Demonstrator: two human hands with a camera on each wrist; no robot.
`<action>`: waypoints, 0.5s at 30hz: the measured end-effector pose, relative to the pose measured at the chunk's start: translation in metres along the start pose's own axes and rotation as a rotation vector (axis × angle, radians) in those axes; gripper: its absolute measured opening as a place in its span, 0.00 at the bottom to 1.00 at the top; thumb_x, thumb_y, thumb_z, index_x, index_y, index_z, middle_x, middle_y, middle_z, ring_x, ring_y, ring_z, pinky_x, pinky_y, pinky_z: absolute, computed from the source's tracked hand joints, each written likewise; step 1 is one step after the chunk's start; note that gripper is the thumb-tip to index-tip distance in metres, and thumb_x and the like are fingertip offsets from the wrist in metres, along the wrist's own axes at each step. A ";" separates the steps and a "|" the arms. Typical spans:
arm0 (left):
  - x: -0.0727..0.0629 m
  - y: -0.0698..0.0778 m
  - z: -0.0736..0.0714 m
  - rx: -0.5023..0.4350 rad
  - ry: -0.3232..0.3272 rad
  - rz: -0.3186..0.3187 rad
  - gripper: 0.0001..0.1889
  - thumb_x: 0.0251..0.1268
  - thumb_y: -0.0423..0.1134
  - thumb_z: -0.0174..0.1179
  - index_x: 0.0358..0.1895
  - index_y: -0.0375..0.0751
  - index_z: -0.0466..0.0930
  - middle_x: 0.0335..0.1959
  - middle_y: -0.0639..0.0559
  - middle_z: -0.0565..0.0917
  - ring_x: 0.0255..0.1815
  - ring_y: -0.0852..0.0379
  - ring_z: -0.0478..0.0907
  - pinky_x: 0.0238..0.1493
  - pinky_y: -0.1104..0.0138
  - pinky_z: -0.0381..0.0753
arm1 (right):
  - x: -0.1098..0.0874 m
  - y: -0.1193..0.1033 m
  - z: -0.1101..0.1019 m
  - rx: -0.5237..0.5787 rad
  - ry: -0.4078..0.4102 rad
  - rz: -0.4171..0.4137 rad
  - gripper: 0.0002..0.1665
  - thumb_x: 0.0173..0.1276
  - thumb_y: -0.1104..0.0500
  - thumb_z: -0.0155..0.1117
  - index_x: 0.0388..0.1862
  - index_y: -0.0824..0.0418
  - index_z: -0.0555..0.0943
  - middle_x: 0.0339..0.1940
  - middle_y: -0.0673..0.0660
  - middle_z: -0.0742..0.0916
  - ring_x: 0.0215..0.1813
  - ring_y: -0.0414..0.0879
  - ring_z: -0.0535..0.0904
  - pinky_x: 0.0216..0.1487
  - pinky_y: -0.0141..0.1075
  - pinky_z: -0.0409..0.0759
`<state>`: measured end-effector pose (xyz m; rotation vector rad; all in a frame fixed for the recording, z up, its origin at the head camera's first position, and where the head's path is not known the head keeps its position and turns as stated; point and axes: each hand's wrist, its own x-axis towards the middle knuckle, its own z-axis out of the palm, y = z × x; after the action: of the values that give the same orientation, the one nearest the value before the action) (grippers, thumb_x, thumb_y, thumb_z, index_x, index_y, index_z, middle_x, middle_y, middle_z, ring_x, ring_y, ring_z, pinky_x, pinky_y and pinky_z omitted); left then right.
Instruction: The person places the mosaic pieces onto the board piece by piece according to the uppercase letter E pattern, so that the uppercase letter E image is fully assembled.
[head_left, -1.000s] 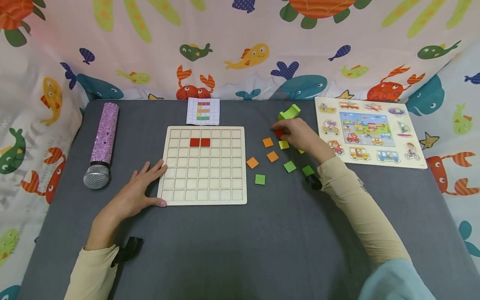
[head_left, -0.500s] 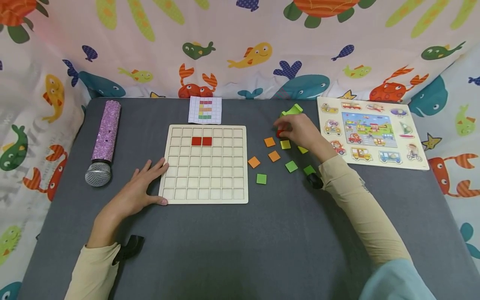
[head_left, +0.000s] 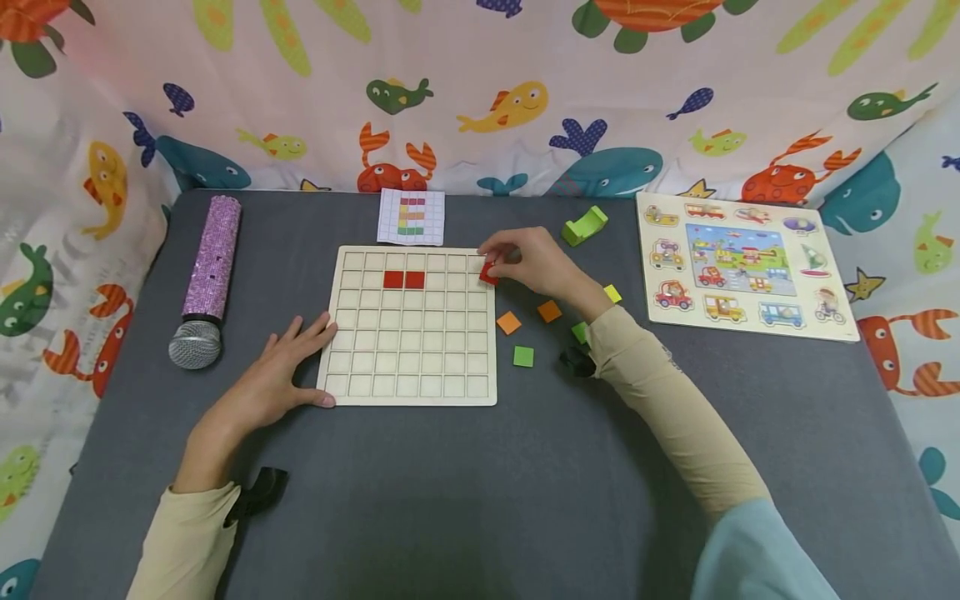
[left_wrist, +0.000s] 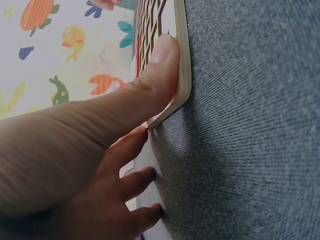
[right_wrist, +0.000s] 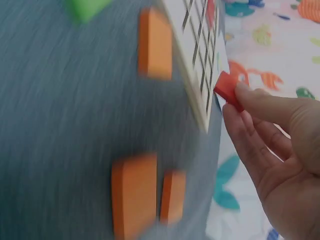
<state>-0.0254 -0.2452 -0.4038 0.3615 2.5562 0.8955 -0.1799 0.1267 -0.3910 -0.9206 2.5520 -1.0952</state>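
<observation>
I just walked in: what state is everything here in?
Right hand: pinches a red tile.
Left hand: spread, touching the grid board.
Grid board: flat, holding two red tiles.
Loose tiles: scattered on the table.
Pattern card: flat, face up.
Microphone: lying down.
Picture board: flat, pictures up.
Green block: on the table.

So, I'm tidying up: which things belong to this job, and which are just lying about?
Likely in use:
pale wooden grid board
red square tiles
orange square tiles
green square tiles
yellow square tile
white paper pattern card

Likely lying about:
glittery purple microphone
light-green curved block
rectangular vehicle puzzle board
</observation>
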 end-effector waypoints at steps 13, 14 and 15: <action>-0.001 -0.001 -0.001 0.002 -0.001 -0.006 0.54 0.46 0.40 0.76 0.77 0.36 0.53 0.79 0.40 0.48 0.78 0.33 0.33 0.73 0.38 0.29 | 0.039 -0.021 0.040 0.128 -0.052 -0.027 0.14 0.65 0.69 0.66 0.50 0.67 0.84 0.38 0.57 0.86 0.41 0.47 0.80 0.43 0.36 0.81; -0.001 -0.001 -0.001 0.001 -0.001 -0.007 0.54 0.46 0.40 0.76 0.77 0.36 0.53 0.79 0.40 0.48 0.78 0.33 0.33 0.73 0.38 0.29 | 0.042 -0.022 0.042 0.130 -0.054 -0.021 0.14 0.65 0.69 0.66 0.50 0.67 0.84 0.38 0.57 0.86 0.41 0.47 0.80 0.43 0.35 0.81; -0.001 -0.001 -0.001 -0.001 0.000 -0.008 0.54 0.46 0.40 0.76 0.77 0.36 0.53 0.79 0.40 0.48 0.78 0.33 0.33 0.73 0.39 0.29 | 0.044 -0.022 0.044 0.134 -0.054 -0.016 0.13 0.65 0.69 0.66 0.50 0.67 0.84 0.38 0.57 0.86 0.41 0.47 0.80 0.43 0.35 0.81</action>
<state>-0.0251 -0.2469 -0.4035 0.3514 2.5555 0.8939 -0.1857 0.0626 -0.4040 -0.9254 2.3996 -1.2123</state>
